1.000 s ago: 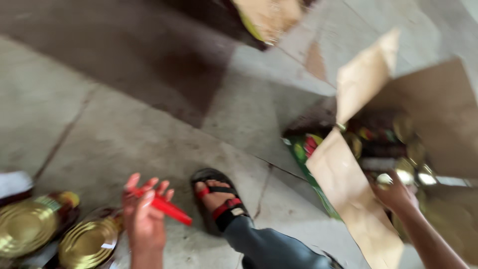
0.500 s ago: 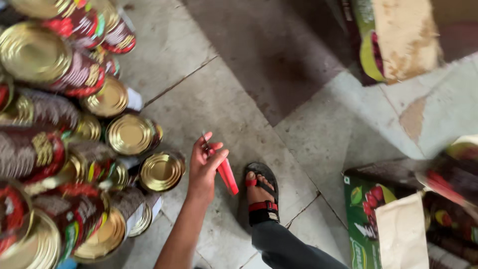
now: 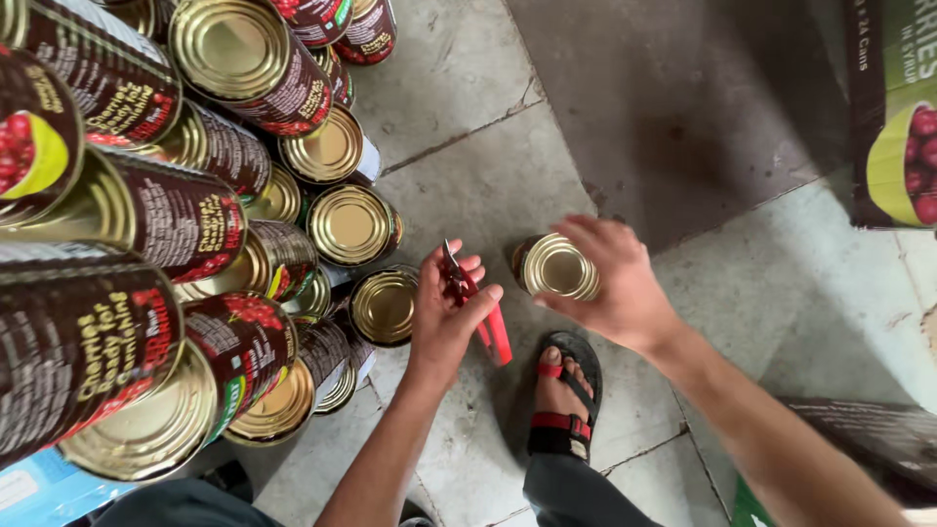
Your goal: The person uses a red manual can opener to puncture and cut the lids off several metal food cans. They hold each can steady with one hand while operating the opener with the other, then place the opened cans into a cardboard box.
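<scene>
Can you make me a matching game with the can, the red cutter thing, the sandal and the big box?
Things:
1. Single can
2. Red-handled cutter
3. Sandal
4. Carton

Places:
A. top right corner, on the floor
B. in the left hand
C. in the right hand
D. on a foot, below both hands

Pairs: 1-C, 2-B, 3-D, 4-A

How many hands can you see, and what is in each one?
2. The left hand holds a red cutter beside the can pile; the right hand holds one can above the floor.
</scene>
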Demonstrator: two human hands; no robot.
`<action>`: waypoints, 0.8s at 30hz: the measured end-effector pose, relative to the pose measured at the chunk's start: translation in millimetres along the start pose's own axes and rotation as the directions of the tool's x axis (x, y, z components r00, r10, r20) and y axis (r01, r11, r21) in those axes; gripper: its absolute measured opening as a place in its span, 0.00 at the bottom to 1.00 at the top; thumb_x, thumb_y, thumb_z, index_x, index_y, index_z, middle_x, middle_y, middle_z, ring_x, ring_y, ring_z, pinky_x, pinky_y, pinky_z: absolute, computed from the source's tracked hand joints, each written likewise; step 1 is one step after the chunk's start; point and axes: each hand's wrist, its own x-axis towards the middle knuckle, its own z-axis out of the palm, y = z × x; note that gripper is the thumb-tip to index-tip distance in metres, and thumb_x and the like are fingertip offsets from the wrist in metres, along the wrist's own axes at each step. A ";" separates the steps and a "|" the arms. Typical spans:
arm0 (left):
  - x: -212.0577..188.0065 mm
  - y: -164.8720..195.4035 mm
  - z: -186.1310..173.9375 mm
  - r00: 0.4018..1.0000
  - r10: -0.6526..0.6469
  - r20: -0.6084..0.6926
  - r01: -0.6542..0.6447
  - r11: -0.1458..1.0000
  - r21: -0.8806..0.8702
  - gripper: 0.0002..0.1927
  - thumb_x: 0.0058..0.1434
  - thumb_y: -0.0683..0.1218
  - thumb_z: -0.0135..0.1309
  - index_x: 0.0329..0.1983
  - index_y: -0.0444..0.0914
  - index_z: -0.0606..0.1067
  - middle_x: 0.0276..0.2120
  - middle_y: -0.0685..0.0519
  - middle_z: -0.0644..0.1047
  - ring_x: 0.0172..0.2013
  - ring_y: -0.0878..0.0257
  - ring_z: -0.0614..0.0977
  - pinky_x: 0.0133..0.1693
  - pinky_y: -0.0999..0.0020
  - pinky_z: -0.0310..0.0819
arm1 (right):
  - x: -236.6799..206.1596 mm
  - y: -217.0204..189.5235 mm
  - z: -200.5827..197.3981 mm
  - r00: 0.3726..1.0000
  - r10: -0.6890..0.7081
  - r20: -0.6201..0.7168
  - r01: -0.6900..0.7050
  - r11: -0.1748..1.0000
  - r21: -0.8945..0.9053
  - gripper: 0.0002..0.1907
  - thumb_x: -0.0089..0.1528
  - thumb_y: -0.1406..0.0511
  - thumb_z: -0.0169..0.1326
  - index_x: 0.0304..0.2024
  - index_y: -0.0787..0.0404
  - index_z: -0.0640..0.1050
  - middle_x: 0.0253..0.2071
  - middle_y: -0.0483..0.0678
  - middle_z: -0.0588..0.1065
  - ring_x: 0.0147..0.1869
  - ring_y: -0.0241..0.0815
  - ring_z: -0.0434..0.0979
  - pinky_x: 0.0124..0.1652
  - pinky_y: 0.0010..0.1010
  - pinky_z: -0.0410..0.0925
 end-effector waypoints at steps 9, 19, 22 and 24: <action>9.4 -21.1 96.0 0.926 0.224 0.304 -0.318 0.897 0.307 0.36 0.62 0.53 0.64 0.67 0.32 0.65 0.60 0.36 0.72 0.61 0.45 0.74 0.60 0.53 0.71 | -47.9 12.9 -5.5 0.916 0.339 0.217 -0.377 0.532 0.759 0.44 0.55 0.74 0.58 0.75 0.64 0.62 0.65 0.52 0.71 0.51 0.43 0.73 0.40 0.36 0.67; 39.7 -82.9 75.9 0.929 0.369 -0.022 -0.303 0.795 0.526 0.21 0.71 0.53 0.52 0.57 0.32 0.75 0.53 0.39 0.79 0.55 0.46 0.80 0.56 0.57 0.73 | -29.4 50.7 57.7 0.722 0.663 0.200 -0.638 0.526 0.562 0.32 0.55 0.73 0.50 0.65 0.60 0.72 0.28 0.44 0.74 0.26 0.33 0.70 0.24 0.30 0.65; 27.3 -94.6 78.1 0.924 0.363 -0.119 -0.262 0.829 0.494 0.18 0.72 0.52 0.50 0.51 0.34 0.78 0.46 0.42 0.82 0.49 0.48 0.84 0.51 0.59 0.76 | -49.2 49.4 80.6 0.578 0.774 0.259 -0.749 0.377 0.545 0.18 0.55 0.74 0.51 0.49 0.70 0.78 0.27 0.46 0.74 0.26 0.36 0.72 0.26 0.32 0.67; 25.4 -97.5 76.5 0.929 0.339 -0.152 -0.221 0.833 0.508 0.17 0.72 0.52 0.50 0.47 0.35 0.80 0.42 0.44 0.83 0.44 0.50 0.85 0.47 0.60 0.78 | -66.5 52.1 90.8 0.667 0.716 0.209 -0.654 0.428 0.624 0.16 0.54 0.74 0.49 0.45 0.69 0.78 0.28 0.44 0.74 0.28 0.34 0.71 0.27 0.31 0.66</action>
